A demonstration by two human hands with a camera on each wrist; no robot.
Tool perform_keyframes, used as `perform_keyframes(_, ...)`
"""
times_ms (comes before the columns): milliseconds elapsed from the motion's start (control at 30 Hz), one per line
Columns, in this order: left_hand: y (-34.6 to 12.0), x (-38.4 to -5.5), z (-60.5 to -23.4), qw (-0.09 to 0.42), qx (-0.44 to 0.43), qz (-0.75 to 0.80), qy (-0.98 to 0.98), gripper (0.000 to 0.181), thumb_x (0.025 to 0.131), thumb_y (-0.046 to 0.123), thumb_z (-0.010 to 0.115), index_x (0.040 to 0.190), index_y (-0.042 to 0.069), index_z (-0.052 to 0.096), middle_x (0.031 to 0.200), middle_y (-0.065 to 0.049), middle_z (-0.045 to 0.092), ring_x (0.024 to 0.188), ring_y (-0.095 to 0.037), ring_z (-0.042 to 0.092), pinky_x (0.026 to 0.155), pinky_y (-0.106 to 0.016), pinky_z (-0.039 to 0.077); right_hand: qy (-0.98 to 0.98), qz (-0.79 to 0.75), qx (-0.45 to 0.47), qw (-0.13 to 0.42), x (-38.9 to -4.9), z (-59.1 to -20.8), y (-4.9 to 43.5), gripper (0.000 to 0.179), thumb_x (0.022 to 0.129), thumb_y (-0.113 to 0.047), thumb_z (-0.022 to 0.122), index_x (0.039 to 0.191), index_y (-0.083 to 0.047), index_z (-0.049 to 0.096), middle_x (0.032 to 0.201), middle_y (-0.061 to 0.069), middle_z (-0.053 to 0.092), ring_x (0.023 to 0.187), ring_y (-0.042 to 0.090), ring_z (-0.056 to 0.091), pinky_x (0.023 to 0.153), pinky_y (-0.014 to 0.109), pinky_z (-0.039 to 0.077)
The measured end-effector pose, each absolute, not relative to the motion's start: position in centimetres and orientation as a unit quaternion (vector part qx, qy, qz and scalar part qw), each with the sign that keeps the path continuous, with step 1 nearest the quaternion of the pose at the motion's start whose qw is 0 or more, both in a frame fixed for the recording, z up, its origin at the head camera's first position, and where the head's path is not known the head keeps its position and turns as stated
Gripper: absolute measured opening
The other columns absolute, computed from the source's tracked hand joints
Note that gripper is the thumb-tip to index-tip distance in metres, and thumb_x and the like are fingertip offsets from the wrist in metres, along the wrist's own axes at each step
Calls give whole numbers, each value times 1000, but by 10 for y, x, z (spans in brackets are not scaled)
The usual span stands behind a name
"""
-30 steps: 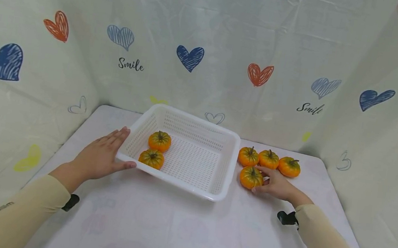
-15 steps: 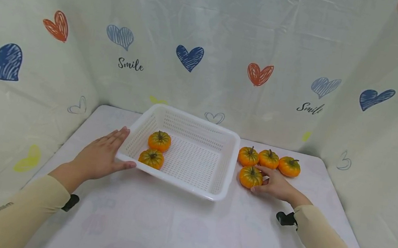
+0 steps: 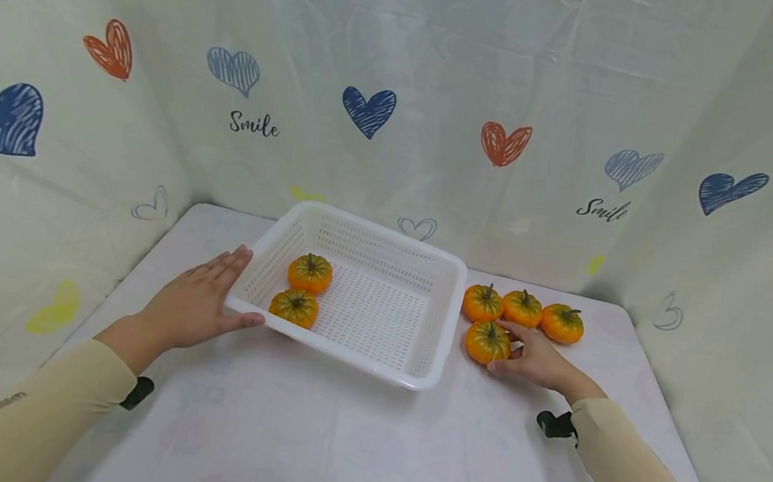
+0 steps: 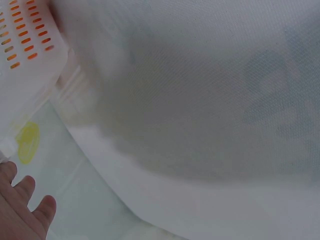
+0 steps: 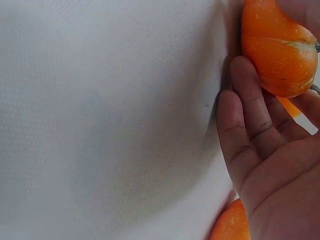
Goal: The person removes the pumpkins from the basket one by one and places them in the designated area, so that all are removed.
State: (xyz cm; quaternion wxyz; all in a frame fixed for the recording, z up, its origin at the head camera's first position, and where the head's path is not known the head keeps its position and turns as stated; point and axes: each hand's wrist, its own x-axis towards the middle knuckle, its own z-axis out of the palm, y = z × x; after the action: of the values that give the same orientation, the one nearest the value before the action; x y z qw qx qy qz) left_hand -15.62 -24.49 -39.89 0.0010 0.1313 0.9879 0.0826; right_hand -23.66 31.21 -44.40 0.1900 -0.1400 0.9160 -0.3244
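Note:
A white plastic basket [image 3: 362, 367] with slotted walls sits on the table, turned slightly askew. My left hand [image 3: 197, 302] lies along its left end in the head view, fingers straight against the side and thumb at the front rim. Inside the basket, at its left end, are two small orange pumpkins with green tops, one pumpkin [image 3: 310, 273] behind the other pumpkin [image 3: 294, 307]. To the right of the basket my right hand [image 3: 538, 360] holds another small pumpkin [image 3: 488, 343] between thumb and fingers. The right wrist view has the fingers [image 5: 250, 95] against the orange side of this pumpkin [image 5: 280, 55], low at the cloth.
Behind the right hand stand three more pumpkins in a row: a left pumpkin [image 3: 482, 305], a middle pumpkin [image 3: 522, 309] and a right pumpkin [image 3: 562, 324]. A pale cloth covers the table [image 3: 358, 457]. Curtains [image 3: 440, 53] printed with hearts enclose the back and sides.
The pumpkin in my right hand has shifted very slightly left since a second ago, the hand moving with it. My left hand and the basket have stayed put.

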Motion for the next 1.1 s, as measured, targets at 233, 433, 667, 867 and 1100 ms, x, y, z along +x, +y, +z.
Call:
perform_keyframes(233,-245,-156,-399,2,130,86,988,118,84,79,50,157,-4,10,162,-23,16,146,-44,20,116,-59,19,918,-321,-142,186,-237,-445,311,92,80,-36,85,151,-2,37,133,23,51,91,25,58,84,36,55)
perform_keyframes(433,-246,-156,-398,5,130,85,988,121,82,85,42,157,-3,9,162,-24,15,146,-44,19,116,-59,19,918,-321,-138,189,-237,-445,311,92,81,-33,85,152,-1,36,134,24,50,91,24,59,84,37,56)
perform_keyframes(667,-245,-155,-397,6,130,86,988,123,80,88,38,157,-3,9,162,-24,15,146,-44,19,116,-59,18,915,-324,-142,191,-236,-443,312,93,81,-31,85,152,-1,34,136,26,49,93,24,61,87,40,56)
perform_keyframes(867,-245,-156,-397,8,132,87,987,122,81,86,41,157,-3,9,162,-24,15,146,-44,19,116,-59,18,916,-320,-143,194,-233,-442,314,92,82,-31,85,152,0,35,134,25,50,95,25,63,89,43,55)
perform_keyframes(1100,-245,-156,-397,9,131,87,987,122,81,87,41,157,-3,9,162,-24,15,146,-45,19,116,-59,18,912,-326,-138,205,-230,-441,321,89,83,-29,83,152,0,34,133,25,52,95,26,65,88,42,56)
